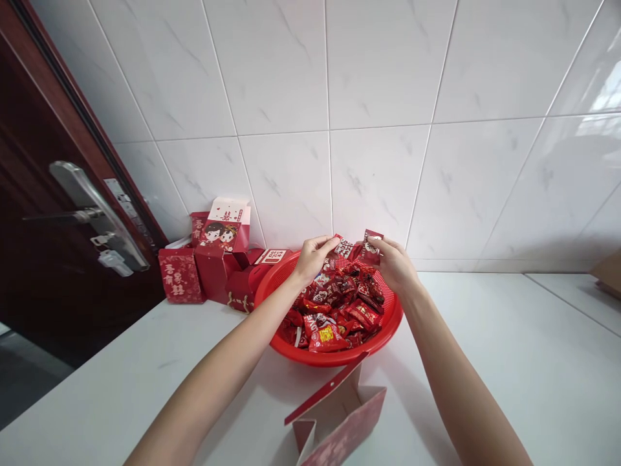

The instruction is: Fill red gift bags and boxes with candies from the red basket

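Left hand (313, 260) pinches a red-and-white packet (343, 246) by its edge; right hand (396, 264) grips a dark red packet (372, 248) between thumb and fingers. Both packets are up over the far side of a red plastic basket (313, 358), perforated walls, on the white table (126, 382). Basket holds a heap of small wrapped sweets (339, 294), mostly red and dark red, some shiny. One larger wrapper (324, 332) near the front has white letters, looks like "LOVE", plus a yellow double-happiness character. Packets in hand carry white print, too small to read.

Open carton (345, 432), red, stands nearest the camera, mouth up, pale inside showing, punched hole in its flap; can't tell if flap touches basket rim. Left of basket: cluster of red gift boxes (180, 277), pale Chinese characters on one, a cartoon couple and double-happiness on another.
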### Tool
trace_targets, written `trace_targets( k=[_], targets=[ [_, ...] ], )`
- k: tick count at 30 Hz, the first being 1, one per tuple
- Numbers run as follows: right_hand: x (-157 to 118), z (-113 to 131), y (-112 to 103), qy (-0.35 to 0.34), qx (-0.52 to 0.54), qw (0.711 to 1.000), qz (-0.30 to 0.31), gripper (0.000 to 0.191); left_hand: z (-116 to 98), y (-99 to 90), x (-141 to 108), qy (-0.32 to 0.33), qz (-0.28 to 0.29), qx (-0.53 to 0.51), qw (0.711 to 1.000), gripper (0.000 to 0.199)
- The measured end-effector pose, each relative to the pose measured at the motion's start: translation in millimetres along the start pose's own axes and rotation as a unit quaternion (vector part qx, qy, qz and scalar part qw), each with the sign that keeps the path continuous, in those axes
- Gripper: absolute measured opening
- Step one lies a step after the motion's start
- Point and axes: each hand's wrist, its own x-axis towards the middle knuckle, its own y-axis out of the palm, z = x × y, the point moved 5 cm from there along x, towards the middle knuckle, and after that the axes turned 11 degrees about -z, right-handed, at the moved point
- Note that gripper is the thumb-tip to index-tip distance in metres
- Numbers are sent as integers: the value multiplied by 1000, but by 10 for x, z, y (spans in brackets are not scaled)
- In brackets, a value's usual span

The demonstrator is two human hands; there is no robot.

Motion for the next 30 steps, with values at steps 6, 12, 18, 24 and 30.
trace_targets(
  k=[6,12,18,24,30],
  targets=[
    [-73,-70,96,26,-64,995,76,35,-12,51,-50,26,63,64,996,43],
    [-5,-154,66,-64,-93,993,30,33,24,54,-47,8,51,53,997,54],
    [9,-174,5,-156,-154,974,-54,34,114,184,-136,-104,133,-10,986,62],
    [-26,-161,41,-176,-173,968,-48,35,187,195,-150,-110,150,-16,982,71],
    [-30,-163,110,-57,-67,994,72,36,105,126,-80,-46,116,19,992,60]
  ],
)
